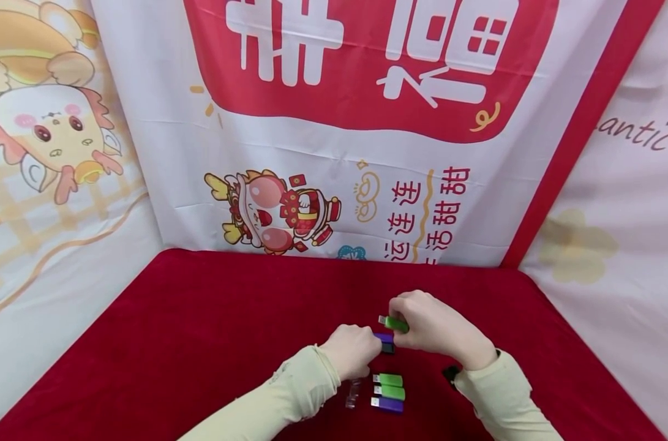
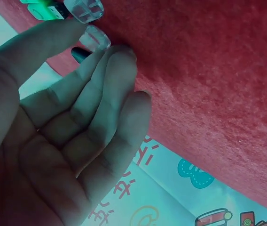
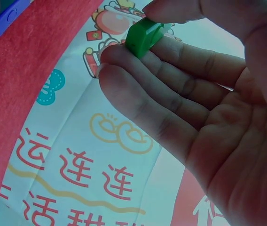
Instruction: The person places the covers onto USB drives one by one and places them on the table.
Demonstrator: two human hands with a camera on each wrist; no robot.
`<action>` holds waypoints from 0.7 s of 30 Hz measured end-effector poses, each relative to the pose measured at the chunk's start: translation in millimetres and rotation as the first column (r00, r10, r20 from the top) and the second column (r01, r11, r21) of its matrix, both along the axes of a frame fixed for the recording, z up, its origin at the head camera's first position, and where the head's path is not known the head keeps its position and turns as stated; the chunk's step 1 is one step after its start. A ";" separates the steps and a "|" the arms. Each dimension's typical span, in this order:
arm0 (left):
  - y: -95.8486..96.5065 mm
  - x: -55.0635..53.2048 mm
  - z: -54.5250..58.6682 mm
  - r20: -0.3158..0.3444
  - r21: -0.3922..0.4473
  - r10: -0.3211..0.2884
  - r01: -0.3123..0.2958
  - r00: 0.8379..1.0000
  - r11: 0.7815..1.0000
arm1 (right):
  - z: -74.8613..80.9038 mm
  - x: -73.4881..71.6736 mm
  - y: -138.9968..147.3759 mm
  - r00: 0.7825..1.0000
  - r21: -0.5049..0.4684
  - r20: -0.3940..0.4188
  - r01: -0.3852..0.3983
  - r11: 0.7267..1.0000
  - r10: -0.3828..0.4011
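My right hand [image 1: 430, 324] pinches a green USB stick [image 1: 394, 324] between thumb and fingertips, raised over the red cloth with its metal plug toward the left. In the right wrist view the same stick's green end [image 3: 143, 37] shows at the fingertips. My left hand [image 1: 351, 350] is low over the cloth, its fingers loosely bent and fingertips right beside a purple USB stick [image 1: 384, 337] and a black one [image 1: 387, 348]. In the left wrist view a clear plastic cap [image 2: 95, 37] shows in the gap between thumb and index finger, and another clear cap [image 2: 84, 9] beyond the thumb.
Nearer me, two green USB sticks [image 1: 389, 392] and a purple one [image 1: 387, 405] lie in a column, plugs to the left. Clear caps [image 1: 352, 395] lie left of them. A small black object [image 1: 451, 375] is beside the right sleeve. Printed cloth walls [image 1: 311, 147] enclose the table.
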State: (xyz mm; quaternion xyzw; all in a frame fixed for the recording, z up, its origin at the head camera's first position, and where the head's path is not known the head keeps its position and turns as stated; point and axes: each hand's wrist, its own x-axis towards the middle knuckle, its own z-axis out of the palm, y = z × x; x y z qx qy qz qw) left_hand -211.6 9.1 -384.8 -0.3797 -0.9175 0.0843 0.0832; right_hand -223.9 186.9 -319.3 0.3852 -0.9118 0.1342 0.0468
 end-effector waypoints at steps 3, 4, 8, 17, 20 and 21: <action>-0.2 -1.5 -0.4 0.011 0.017 -0.001 0.001 1.000 1.000 | -0.3 0.4 0.0 1.000 0.005 -0.007 0.001 1.000 0.000; -0.2 -1.9 0.2 0.019 0.026 -0.004 0.003 1.000 1.000 | -0.4 0.4 -0.1 1.000 0.006 -0.010 0.000 1.000 0.000; -1.8 -4.3 3.4 0.040 0.062 -0.030 0.028 0.999 0.998 | -0.8 0.2 -0.3 1.000 0.009 -0.013 0.005 1.000 -0.004; -19.3 -1.9 16.5 0.054 0.174 -0.066 0.056 0.996 0.983 | 3.8 0.9 0.9 0.998 -0.026 -0.053 -0.027 0.999 0.026; -28.1 -0.5 20.9 0.059 0.239 -0.063 0.047 0.996 0.970 | 5.5 0.8 2.2 0.997 -0.044 -0.072 -0.040 0.998 0.037; -31.0 0.0 22.6 0.058 0.265 -0.064 0.046 0.996 0.963 | 5.8 0.9 2.6 0.996 -0.049 -0.077 -0.045 0.998 0.041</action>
